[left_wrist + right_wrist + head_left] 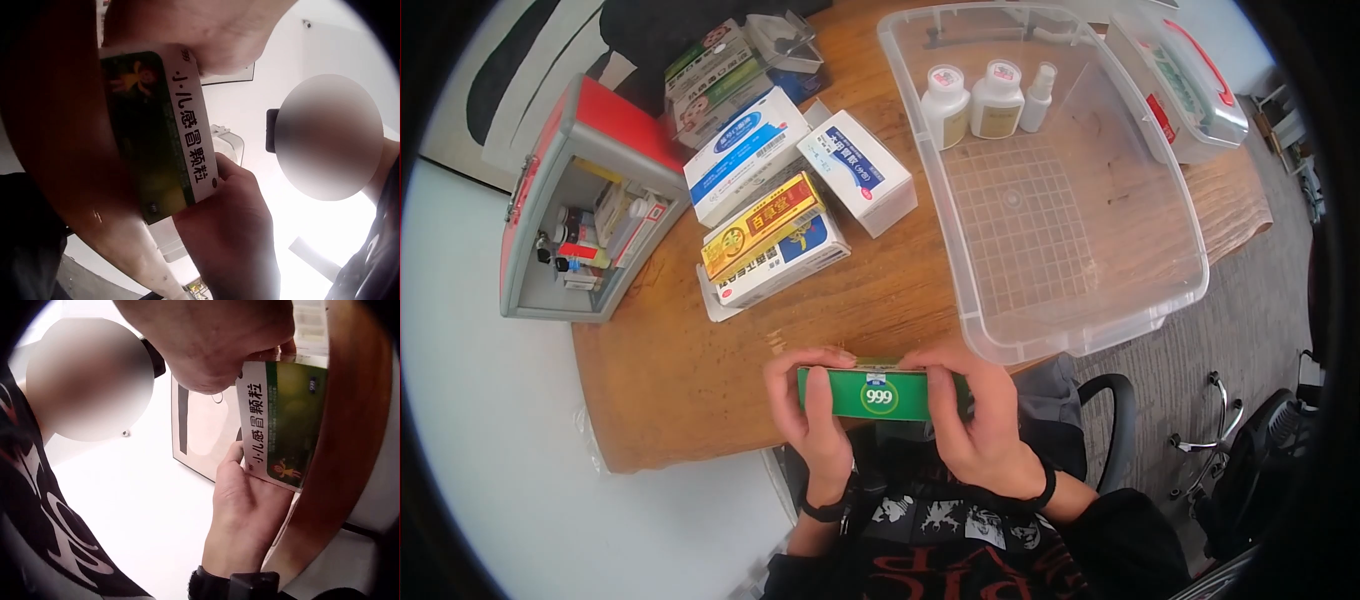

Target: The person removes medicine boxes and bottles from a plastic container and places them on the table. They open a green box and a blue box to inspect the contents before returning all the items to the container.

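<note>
Left hand [824, 440] and right hand [985, 425] grip the box [848, 394] near the bin [1090, 325], probably opening it; next, prying calls for gentle pressure.

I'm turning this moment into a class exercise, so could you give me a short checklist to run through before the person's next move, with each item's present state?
1. Left hand gripping one end of the green 999 children's cold granules box: ok.
2. Right hand gripping the other end: ok.
3. Contents of that box complete: cannot tell; its inside is hidden.
4. Clear plastic bin with free floor space: ok; the three white bottles stand towards its far end.
5. Tabletop boxes lying singly, none stacked: not ok; the yellow box lies on a white box.
</note>
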`<action>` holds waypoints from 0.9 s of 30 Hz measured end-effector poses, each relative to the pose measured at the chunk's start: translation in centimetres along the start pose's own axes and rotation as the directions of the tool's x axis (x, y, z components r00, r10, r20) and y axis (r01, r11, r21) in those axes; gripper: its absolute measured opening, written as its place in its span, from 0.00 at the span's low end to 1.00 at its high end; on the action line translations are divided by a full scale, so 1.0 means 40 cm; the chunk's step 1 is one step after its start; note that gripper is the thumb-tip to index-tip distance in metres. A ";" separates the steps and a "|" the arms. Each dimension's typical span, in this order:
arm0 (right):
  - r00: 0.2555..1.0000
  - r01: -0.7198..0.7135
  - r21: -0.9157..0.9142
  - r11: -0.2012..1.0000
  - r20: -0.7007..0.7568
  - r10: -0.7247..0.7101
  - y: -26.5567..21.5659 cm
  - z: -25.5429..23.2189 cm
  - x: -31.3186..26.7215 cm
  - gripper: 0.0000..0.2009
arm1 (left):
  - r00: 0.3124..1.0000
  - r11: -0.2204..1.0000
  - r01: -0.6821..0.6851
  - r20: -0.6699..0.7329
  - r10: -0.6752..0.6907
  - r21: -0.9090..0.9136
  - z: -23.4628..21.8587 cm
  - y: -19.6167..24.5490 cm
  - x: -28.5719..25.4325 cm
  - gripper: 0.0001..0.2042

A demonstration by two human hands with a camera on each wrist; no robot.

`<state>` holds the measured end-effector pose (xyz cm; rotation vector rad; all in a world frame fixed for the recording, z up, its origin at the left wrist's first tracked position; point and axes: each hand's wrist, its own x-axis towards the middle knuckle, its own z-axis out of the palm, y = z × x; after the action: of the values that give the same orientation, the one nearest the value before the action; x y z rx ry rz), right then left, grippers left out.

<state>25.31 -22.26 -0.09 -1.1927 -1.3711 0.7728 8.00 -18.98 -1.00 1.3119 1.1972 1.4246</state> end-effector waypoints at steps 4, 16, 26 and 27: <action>0.996 0.094 0.031 0.995 -0.003 -0.094 0.026 0.011 0.008 0.10 | 0.998 1.000 -0.003 -0.062 0.003 0.000 0.017 -0.007 -0.006 0.09; 0.990 0.143 -0.190 0.971 0.031 -0.139 -0.016 -0.088 -0.063 0.27 | 0.891 0.854 -0.426 -0.024 0.453 0.299 -0.019 0.055 -0.042 0.29; 0.921 0.388 0.008 0.922 -0.036 -0.387 -0.126 -0.258 -0.014 0.27 | 0.502 0.537 -0.817 0.715 0.486 0.209 -0.023 0.371 0.139 0.23; 0.886 0.435 0.002 0.900 -0.177 -0.428 -0.117 -0.267 -0.016 0.27 | 0.471 0.476 -0.858 0.662 0.583 0.192 -0.003 0.386 0.174 0.25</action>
<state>34.50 -26.04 6.01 -0.8515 -1.3990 0.3683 7.54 -15.18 15.49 2.6809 0.5863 1.1532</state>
